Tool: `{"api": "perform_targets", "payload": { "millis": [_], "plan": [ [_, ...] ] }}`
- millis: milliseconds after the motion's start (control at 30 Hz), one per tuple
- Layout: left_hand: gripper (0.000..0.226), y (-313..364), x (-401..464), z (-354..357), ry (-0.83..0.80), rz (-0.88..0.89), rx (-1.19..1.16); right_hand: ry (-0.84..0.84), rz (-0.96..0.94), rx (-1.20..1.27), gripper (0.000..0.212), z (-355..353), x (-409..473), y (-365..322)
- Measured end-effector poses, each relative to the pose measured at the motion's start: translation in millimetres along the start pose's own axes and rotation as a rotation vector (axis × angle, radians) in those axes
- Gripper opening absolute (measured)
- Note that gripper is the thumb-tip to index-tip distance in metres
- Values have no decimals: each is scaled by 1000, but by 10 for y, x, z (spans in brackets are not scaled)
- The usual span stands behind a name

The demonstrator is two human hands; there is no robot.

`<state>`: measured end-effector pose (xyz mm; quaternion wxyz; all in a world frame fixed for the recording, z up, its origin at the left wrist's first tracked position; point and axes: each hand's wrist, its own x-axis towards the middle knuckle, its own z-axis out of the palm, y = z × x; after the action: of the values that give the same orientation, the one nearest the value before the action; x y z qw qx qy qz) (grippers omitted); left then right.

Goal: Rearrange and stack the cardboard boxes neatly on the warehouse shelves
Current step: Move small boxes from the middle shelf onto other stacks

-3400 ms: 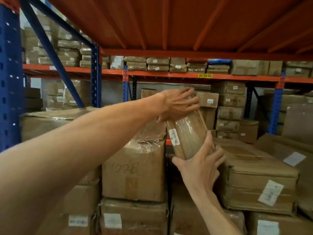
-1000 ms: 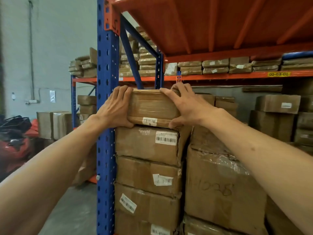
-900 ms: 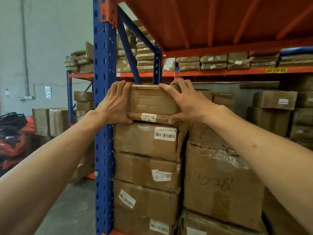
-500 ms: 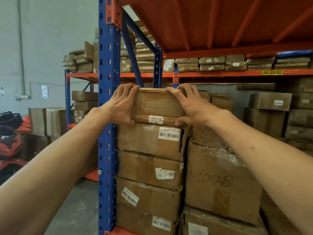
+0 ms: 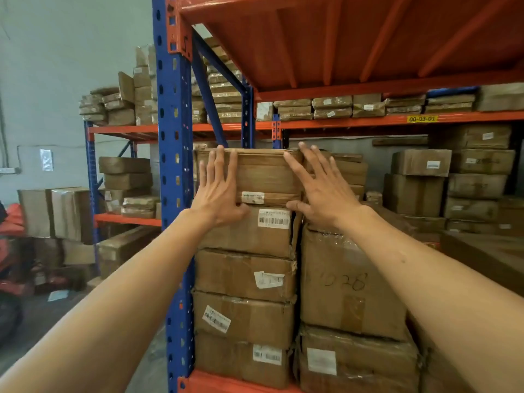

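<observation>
Top box (image 5: 266,177) seated on stack at shelf's front left corner, beside blue upright (image 5: 173,194). Left hand (image 5: 218,194), right hand (image 5: 320,188) flat, fingers spread, unclamped. Squaring probably left.

Dim, even indoor light, soft shadows, wide-angle bending at the edges, slightly soft focus.
</observation>
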<state>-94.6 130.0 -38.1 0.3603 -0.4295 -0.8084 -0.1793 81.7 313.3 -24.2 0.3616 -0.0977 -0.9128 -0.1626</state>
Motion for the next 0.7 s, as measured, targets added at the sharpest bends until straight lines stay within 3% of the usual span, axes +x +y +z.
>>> {"api": "perform_targets", "payload": {
  "millis": [233,433,600,700],
  "plan": [
    [116,942,-84,468,166,326,-104,-34,152,-95,87,-247,-760,718],
    [117,2191,-52,723,123,512,-225,-105,480,-174,81,-668,-1901,1732],
    [106,3415,-132,980,1,614,-340,-153,814,-148,75,-954,-2887,2629],
    [106,4099,-226,1173,-172,601,-416,-110,1104,33,78,-966,-3423,3110]
  ]
}}
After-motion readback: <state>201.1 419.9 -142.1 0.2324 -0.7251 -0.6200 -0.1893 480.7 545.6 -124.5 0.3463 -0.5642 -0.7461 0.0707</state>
